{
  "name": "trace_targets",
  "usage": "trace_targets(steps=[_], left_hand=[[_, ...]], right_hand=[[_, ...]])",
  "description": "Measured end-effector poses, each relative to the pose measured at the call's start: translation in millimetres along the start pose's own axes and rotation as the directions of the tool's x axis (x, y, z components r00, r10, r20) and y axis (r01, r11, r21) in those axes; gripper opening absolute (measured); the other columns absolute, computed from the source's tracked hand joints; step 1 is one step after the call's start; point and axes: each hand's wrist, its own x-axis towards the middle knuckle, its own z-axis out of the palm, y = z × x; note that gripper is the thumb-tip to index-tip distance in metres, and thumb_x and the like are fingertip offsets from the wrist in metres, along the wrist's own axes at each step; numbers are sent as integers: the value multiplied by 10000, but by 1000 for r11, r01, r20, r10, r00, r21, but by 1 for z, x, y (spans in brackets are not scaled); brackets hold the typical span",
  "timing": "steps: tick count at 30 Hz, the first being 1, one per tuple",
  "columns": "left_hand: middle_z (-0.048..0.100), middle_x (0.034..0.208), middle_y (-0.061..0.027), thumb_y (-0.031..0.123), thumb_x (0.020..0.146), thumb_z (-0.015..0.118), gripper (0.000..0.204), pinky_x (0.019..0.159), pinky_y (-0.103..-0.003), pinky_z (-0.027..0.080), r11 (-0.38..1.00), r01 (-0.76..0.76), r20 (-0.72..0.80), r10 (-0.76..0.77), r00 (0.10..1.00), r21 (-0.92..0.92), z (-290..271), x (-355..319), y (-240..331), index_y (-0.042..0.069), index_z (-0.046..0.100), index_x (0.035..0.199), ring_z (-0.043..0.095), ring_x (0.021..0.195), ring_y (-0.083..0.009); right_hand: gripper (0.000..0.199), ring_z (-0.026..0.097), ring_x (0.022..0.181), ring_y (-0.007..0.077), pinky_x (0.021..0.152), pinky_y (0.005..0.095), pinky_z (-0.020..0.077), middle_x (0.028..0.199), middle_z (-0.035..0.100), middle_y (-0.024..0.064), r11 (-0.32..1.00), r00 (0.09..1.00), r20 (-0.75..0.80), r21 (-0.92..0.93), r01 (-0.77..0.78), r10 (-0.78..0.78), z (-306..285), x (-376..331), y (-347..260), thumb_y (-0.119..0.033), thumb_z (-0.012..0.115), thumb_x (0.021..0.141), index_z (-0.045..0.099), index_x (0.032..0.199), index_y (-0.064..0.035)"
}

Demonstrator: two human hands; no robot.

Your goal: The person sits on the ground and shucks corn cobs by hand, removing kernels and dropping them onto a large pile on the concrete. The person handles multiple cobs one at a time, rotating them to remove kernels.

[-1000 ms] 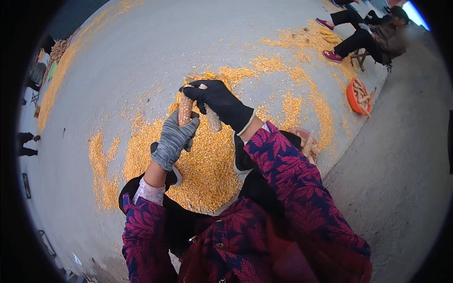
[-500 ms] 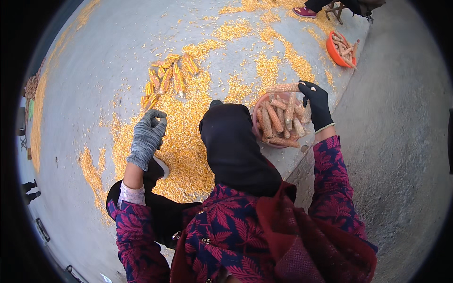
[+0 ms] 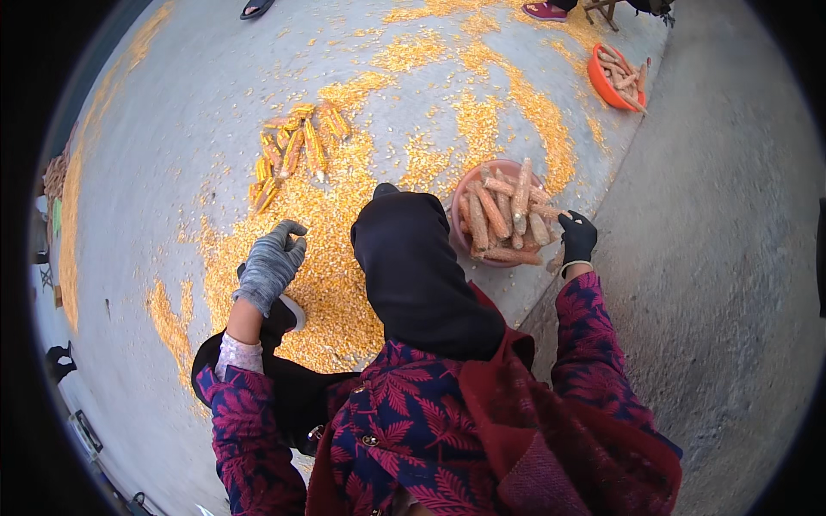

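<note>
My left hand, in a grey knit glove, hovers over the spread of loose corn kernels left of my knee. Its fingers are loosely bent and apart, with nothing seen between them. My right hand, in a black glove, is closed on the end of a stripped corn cob at the right side of a pink basin. Several bare cobs fill that basin above its rim. Beyond my left hand lies a small pile of partly shelled corn ears, yellow kernels still on them.
An orange-red basin of cobs stands at the far right. Near it are another person's red shoe and a stool. A dark shoe shows at the top. A raised-looking concrete edge runs along the right.
My right hand has come down and nearer with the cob, which now rests across the basin's right side. A dark shoe has appeared at the top. My left hand has barely moved.
</note>
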Motion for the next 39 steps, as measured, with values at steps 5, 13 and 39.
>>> trace_targets(steps=[5, 13, 39], left_hand=[[467, 564, 0, 135, 845, 556, 168, 430, -273, 390, 986, -85, -1, 86, 996, 143, -2, 2, -4, 79, 561, 1003, 438, 441, -81], [569, 648, -146, 209, 835, 554, 215, 598, -393, 457, 944, -150, 23, 150, 988, 293, -14, -19, 17, 109, 558, 1025, 579, 610, -290], [577, 647, -56, 240, 821, 567, 323, 435, -348, 455, 931, -316, -98, 337, 936, 183, -105, -86, 22, 120, 553, 1121, 589, 539, -198]], right_hand=[[364, 635, 773, 258, 696, 339, 490, 832, 660, 126, 805, 957, 233, -526, 274, -174, 27, -22, -11, -316, 689, 646, 678, 927, -85], [105, 619, 681, 283, 597, 389, 496, 768, 581, 98, 314, 782, 521, -721, 618, -342, 43, -54, -9, -168, 607, 721, 585, 792, -94], [319, 524, 490, 174, 492, 322, 421, 550, 548, 71, 969, 70, 979, -198, 150, 189, 468, -83, -258, -273, 742, 715, 578, 590, -30]])
